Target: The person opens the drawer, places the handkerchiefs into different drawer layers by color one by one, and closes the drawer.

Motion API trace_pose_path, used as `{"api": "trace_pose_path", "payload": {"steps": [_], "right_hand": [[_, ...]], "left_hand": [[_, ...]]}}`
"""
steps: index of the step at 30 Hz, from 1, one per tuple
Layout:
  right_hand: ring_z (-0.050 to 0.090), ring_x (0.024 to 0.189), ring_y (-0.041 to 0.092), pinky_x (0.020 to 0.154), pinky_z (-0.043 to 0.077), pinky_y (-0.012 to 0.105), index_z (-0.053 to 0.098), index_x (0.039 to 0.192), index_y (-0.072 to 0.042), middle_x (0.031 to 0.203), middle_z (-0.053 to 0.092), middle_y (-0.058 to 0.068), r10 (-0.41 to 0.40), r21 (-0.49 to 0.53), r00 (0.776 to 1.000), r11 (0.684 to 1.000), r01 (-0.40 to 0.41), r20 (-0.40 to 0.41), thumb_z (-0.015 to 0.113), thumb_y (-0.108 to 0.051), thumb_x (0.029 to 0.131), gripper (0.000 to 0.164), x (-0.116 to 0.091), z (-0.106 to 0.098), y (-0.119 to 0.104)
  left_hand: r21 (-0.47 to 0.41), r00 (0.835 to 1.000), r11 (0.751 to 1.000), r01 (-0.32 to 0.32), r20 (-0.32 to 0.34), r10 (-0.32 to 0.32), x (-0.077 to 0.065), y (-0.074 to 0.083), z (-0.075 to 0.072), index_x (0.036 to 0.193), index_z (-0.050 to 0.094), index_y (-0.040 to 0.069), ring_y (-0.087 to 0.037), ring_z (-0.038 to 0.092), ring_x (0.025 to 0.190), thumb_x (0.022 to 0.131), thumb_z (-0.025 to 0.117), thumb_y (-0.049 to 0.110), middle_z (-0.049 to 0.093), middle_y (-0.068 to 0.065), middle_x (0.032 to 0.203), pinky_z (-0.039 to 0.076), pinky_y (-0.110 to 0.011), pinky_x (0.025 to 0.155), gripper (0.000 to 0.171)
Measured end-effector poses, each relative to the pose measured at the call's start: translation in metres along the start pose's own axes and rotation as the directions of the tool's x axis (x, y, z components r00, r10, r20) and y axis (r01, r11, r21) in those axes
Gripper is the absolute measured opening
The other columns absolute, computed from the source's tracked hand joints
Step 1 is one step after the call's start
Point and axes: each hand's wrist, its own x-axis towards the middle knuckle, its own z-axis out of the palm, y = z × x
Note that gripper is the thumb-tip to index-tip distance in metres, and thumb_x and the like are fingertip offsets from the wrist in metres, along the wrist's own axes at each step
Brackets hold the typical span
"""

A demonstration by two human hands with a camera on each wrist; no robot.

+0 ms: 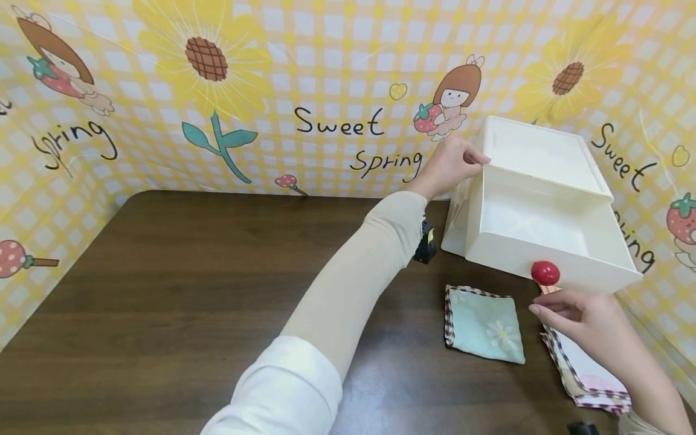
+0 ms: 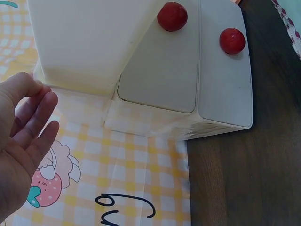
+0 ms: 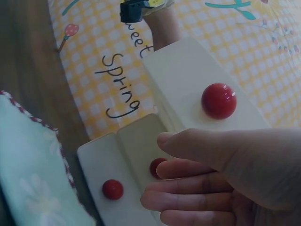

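Note:
A white drawer cabinet (image 1: pixel 549 151) stands at the back right with its top drawer (image 1: pixel 522 254) pulled out, the white inside showing. My left hand (image 1: pixel 448 163) pinches the cabinet's upper front corner between thumb and index finger. On the drawer front is a round red knob (image 1: pixel 545 273). Just below that knob hovers my right hand (image 1: pixel 592 320), fingers loosely bent and holding nothing. The right wrist view shows a gap between the fingers and the knob (image 3: pixel 219 101). Two lower drawers with red knobs (image 2: pixel 232 41) are closed in the left wrist view.
A folded mint-green cloth (image 1: pixel 484 326) with a checked edge lies on the dark wooden table (image 1: pixel 190 302) in front of the cabinet. Partly under my right hand lies a stack of folded cloths (image 1: pixel 582 368). A yellow checked sheet (image 1: pixel 326 72) hangs behind and at both sides.

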Motion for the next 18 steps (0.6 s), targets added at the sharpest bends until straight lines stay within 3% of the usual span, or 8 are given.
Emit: {"api": "trace_pose_path", "payload": {"steps": [3,10,18], "right_hand": [[0.061,0.063,-0.002,0.054,0.047,0.013,0.069,0.086,-0.003,0.082,0.067,0.005,0.001,0.041,1.000,0.999,-0.002,0.030,0.072,-0.006,0.077,0.010,-0.001,0.006,0.004],[0.061,0.065,0.004,0.054,0.048,0.023,0.067,0.095,0.000,0.081,0.068,0.005,0.134,-0.002,0.972,0.991,-0.136,0.193,0.067,-0.018,0.084,0.021,-0.002,0.015,0.013],[0.062,0.064,0.013,0.054,0.048,0.024,0.069,0.092,0.001,0.074,0.068,0.003,0.179,-0.032,0.949,0.984,-0.177,0.258,0.065,-0.022,0.085,0.024,0.006,0.020,0.023]], "left_hand": [[-0.006,1.000,1.000,0.001,-0.002,-0.001,0.000,-0.001,0.000,0.103,0.070,0.003,-0.007,0.056,0.080,0.084,0.058,0.001,0.068,-0.003,0.100,0.043,-0.012,0.065,0.022],[-0.004,1.000,1.000,-0.008,-0.007,0.008,0.001,-0.001,0.001,0.103,0.070,0.004,-0.005,0.054,0.078,0.084,0.057,0.001,0.068,-0.002,0.101,0.042,-0.013,0.063,0.023],[0.009,1.000,1.000,-0.012,-0.017,0.012,0.000,-0.001,0.001,0.102,0.070,0.004,-0.005,0.053,0.076,0.085,0.058,0.002,0.068,-0.002,0.101,0.042,-0.013,0.062,0.022]]}}
